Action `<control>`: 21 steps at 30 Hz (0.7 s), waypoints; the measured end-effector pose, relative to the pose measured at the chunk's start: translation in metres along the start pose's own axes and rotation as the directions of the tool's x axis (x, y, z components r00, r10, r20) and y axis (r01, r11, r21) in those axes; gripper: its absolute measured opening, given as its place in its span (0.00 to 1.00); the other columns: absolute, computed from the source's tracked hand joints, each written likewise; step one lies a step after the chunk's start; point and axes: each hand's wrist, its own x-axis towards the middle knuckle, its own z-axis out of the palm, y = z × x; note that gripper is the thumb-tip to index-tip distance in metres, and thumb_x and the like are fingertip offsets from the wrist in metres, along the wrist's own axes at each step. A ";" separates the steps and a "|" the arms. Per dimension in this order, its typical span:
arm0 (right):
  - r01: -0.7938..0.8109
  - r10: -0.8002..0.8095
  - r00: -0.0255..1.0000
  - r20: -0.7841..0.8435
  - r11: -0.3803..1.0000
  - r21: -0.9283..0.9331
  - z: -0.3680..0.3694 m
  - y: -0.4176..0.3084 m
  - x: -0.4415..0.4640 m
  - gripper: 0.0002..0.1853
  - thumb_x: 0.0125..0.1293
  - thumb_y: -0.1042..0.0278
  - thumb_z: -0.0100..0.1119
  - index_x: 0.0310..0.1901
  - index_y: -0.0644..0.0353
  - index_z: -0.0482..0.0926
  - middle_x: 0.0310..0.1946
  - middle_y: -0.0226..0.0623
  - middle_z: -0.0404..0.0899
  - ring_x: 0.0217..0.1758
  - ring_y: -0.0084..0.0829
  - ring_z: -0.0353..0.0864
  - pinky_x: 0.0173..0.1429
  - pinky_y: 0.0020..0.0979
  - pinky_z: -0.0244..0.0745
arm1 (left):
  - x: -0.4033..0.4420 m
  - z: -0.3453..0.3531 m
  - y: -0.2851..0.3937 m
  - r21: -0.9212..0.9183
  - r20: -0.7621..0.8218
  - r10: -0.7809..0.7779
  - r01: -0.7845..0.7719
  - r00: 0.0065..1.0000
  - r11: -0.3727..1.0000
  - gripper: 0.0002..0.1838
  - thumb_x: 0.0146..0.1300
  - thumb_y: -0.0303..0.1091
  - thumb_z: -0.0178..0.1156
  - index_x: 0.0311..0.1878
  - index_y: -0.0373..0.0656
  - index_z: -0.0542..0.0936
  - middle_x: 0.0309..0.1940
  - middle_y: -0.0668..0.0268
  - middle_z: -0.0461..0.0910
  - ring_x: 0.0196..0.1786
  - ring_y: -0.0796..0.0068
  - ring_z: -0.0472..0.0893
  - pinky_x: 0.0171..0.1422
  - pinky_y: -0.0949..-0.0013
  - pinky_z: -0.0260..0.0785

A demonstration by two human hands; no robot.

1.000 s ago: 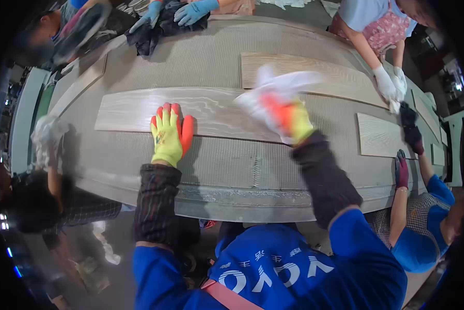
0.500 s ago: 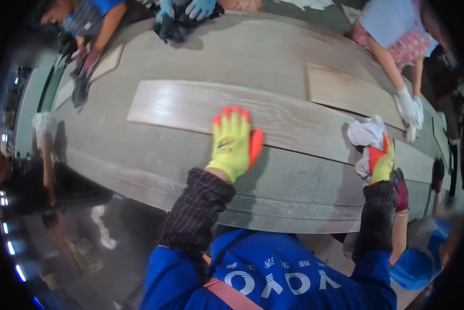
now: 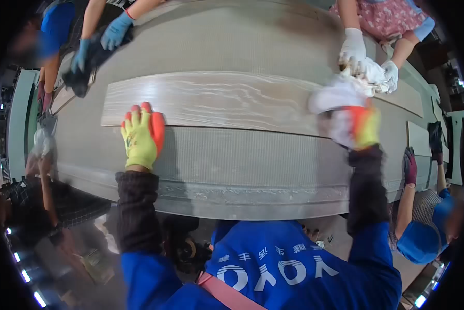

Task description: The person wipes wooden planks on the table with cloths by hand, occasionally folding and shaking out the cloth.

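Note:
A long, pale wood-grained plank (image 3: 211, 99) lies flat across the grey work surface. My left hand (image 3: 141, 137), in a yellow glove with orange fingertips, rests with fingers stretched out over the plank's front edge near its left end. Toward the right end, my right hand (image 3: 365, 126) wears a matching glove and is closed on a crumpled white cloth (image 3: 336, 98). Motion smears both that hand and the cloth, which covers the plank's right end. Just beyond it, a person's white-gloved hand (image 3: 354, 50) holds another white cloth (image 3: 372, 77) close to mine.
The finely ribbed surface (image 3: 252, 155) has a raised front border (image 3: 257, 195). At upper left, a person's blue-gloved hand (image 3: 117, 32) is at a dark cloth (image 3: 79, 80). Another plank (image 3: 405, 98) lies at right, near a person's maroon-gloved hand (image 3: 410, 166).
My left hand has moved left along the plank's front edge. My right hand and cloth have shifted left and away from me. White-gloved hands are closer to the plank; the blue-gloved hands appear farther left.

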 end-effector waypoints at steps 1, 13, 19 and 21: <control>-0.107 0.107 0.994 -0.023 0.994 0.013 -0.026 0.015 -0.009 0.25 0.71 0.57 0.63 0.66 0.59 0.80 0.59 0.46 0.85 0.63 0.46 0.82 0.69 0.47 0.77 | 0.008 -0.005 -0.026 0.008 0.083 0.018 -0.018 0.996 1.000 0.32 0.78 0.52 0.56 0.79 0.50 0.71 0.77 0.45 0.69 0.81 0.42 0.64 0.84 0.41 0.53; 0.133 -0.133 0.991 0.023 0.991 0.021 0.063 -0.092 0.043 0.26 0.62 0.63 0.76 0.59 0.63 0.81 0.59 0.54 0.83 0.61 0.54 0.82 0.67 0.46 0.78 | 0.027 0.037 -0.028 -0.277 -0.066 -0.151 0.127 0.986 0.952 0.38 0.77 0.51 0.58 0.80 0.35 0.66 0.80 0.43 0.65 0.85 0.41 0.58 0.89 0.46 0.42; 0.445 -0.496 0.857 0.143 0.850 0.281 0.157 -0.274 0.086 0.22 0.62 0.53 0.65 0.55 0.55 0.84 0.53 0.46 0.84 0.57 0.50 0.82 0.63 0.50 0.76 | 0.011 0.038 0.017 -0.401 -0.139 0.064 -0.115 0.988 0.909 0.34 0.78 0.42 0.59 0.80 0.36 0.66 0.78 0.44 0.67 0.84 0.43 0.60 0.89 0.44 0.41; 0.303 -0.356 0.808 0.470 0.934 0.187 0.086 -0.243 0.083 0.26 0.58 0.55 0.66 0.58 0.52 0.84 0.58 0.46 0.83 0.63 0.50 0.81 0.67 0.51 0.75 | -0.007 0.029 0.034 -0.492 -0.106 0.083 -0.125 0.991 0.861 0.32 0.77 0.37 0.60 0.79 0.35 0.67 0.77 0.45 0.69 0.84 0.44 0.61 0.88 0.43 0.42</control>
